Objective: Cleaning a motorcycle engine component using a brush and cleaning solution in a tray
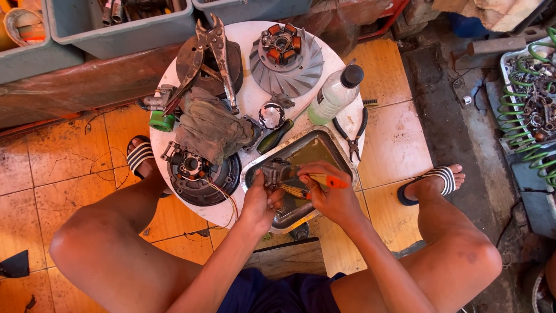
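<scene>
My left hand [260, 203] grips a small grey metal engine part [274, 171] and holds it over a steel tray [324, 142] of yellowish liquid. My right hand [328, 195] holds a brush with an orange handle [334, 182] against that part. The tray rests on the near right of a round white table [251, 98] between my knees.
On the table lie a finned metal fan disc [286, 60], locking pliers [210, 55], a dirty rag [209, 128], a round engine cover [200, 171], a clear bottle [335, 93] and black pliers [353, 135]. Grey bins [121, 26] stand behind. Green springs [536, 116] fill a tray at right.
</scene>
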